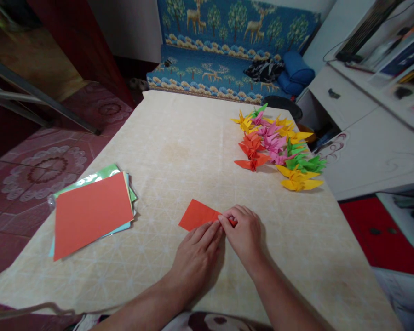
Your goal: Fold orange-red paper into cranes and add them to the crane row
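A folded piece of orange-red paper [200,214] lies on the table in front of me. My left hand [200,248] rests on its near edge, fingers stretched out and pressing down. At the paper's right end, my right hand [243,230] pinches a part of it between thumb and curled fingers. The fingertips of both hands meet there, so that part is mostly hidden. To the left lies a stack of coloured sheets with an orange-red sheet [93,214] on top and green and light blue ones beneath.
Several folded paper cranes in yellow [298,178], red [251,154], pink [271,138] and green [305,162] stand along the right far edge of the cloth-covered table [179,151]. Beyond it is a blue patterned sofa [207,69]. A white cabinet [376,133] stands at the right.
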A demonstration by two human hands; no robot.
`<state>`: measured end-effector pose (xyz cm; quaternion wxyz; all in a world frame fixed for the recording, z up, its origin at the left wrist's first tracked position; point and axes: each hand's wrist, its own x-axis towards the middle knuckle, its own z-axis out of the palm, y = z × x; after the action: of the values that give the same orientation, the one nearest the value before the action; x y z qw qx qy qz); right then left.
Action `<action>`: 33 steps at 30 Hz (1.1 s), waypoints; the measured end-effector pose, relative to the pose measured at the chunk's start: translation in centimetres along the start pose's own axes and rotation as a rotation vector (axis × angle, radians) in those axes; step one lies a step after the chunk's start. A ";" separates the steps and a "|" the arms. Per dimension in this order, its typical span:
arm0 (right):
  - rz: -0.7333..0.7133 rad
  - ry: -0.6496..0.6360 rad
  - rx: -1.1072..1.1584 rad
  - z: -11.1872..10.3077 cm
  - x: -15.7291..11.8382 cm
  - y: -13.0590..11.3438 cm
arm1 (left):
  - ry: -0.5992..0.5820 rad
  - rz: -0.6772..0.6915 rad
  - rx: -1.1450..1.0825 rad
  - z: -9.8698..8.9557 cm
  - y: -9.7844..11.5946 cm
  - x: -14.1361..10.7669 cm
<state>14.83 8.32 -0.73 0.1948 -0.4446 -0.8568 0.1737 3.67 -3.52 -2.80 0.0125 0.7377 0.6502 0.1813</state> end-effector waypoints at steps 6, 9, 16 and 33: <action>0.021 -0.040 0.030 -0.3 -0.2 0.6 | -0.019 -0.026 0.050 -0.3 0.4 0.2; 0.002 -0.034 0.031 -0.3 -0.2 0.9 | -0.023 -0.021 0.056 -0.3 0.4 0.2; -0.090 -0.083 0.067 -0.6 0.1 1.8 | -0.017 -0.024 0.046 -0.3 0.4 0.2; -0.115 -0.161 0.099 -2.4 0.1 3.4 | -0.026 -0.028 0.042 -0.4 0.4 0.2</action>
<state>18.37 10.55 -0.22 0.1565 -0.3693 -0.8842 0.2395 3.95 -3.44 -2.25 0.0080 0.7309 0.6639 0.1580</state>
